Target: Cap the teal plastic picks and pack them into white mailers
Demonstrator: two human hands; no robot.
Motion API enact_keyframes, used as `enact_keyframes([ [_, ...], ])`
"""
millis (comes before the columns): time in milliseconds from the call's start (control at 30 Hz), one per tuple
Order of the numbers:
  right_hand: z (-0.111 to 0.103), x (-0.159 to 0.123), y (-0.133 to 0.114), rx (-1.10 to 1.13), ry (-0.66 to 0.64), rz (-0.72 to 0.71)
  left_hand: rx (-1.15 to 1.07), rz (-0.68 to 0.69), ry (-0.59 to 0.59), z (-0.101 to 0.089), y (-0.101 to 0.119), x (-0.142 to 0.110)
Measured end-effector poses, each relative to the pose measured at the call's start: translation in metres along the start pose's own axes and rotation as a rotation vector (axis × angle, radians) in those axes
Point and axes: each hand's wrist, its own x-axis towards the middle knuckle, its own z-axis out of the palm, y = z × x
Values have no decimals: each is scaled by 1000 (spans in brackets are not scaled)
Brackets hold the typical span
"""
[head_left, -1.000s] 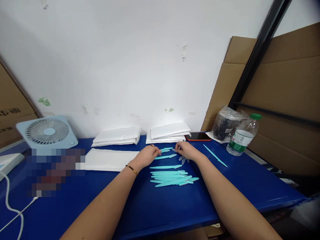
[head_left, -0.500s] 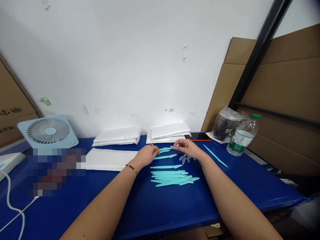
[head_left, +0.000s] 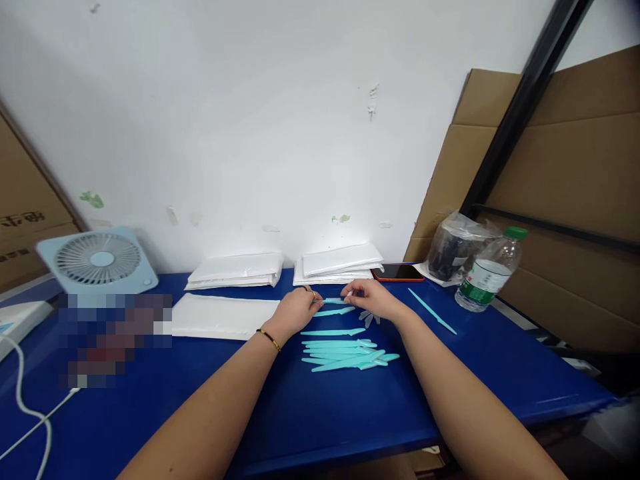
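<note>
My left hand (head_left: 296, 308) and my right hand (head_left: 371, 298) meet over a blue table (head_left: 320, 413), both pinched on one thin turquoise plastic knife (head_left: 334, 301) held between them. My right fingertips also seem to pinch a small clear cap at the knife's end. Just below lie two single turquoise knives (head_left: 333, 332) and a pile of several more (head_left: 347, 355). Small clear caps (head_left: 369, 317) lie beside my right wrist. Another turquoise knife (head_left: 431, 311) lies alone to the right.
White bag stacks (head_left: 235, 271) (head_left: 340, 263) line the wall, with a flat white bag (head_left: 220, 316) in front. A red-edged phone (head_left: 397, 272), a plastic bag of dark items (head_left: 457, 248) and a water bottle (head_left: 487, 275) stand right. A fan (head_left: 97, 261) and white cable (head_left: 30, 420) sit left.
My right hand moved left toward my left hand, closing on the end of the turquoise knife. The left hand stayed almost still.
</note>
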Motion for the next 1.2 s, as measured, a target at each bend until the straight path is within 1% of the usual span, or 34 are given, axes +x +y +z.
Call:
enact_keyframes([
  [67, -10, -5, 4, -85, -7, 9, 46, -29, 68, -3, 4, -1],
  [100, -15, -7, 7, -123, -34, 21, 43, -21, 72, -4, 6, -2],
  [133, -20, -10, 10, -153, -72, 38, 21, 7, 46, -5, 9, -3],
  [200, -25, -14, 15, -192, -146, 76, -52, 99, -70, -6, 14, -5],
  [267, -25, -14, 19, -214, -185, 101, -99, 162, -185, -6, 19, -7],
  [300, -24, -14, 20, -223, -192, 108, -101, 166, -220, -5, 22, -8],
  [367, -21, -13, 21, -217, -199, 120, -84, 140, -247, -3, 25, -9],
  [433, -21, -12, 18, -175, -193, 140, -72, 114, -234, -2, 25, -9],
  [567, -28, -16, 10, -38, -147, 149, -120, 78, -145, -2, 17, -6],
  [633, -32, -17, 6, 26, -161, 147, -133, 43, -111, -3, 11, -5],
  [733, -34, -18, 1, 91, -192, 147, -115, 14, -98, -3, 7, -4],
  [1000, -24, -14, -6, 41, -178, 87, -94, 10, -92, -2, 8, -3],
  [1200, -30, -17, -4, 12, -155, 102, -79, -29, -83, -5, 4, -2],
])
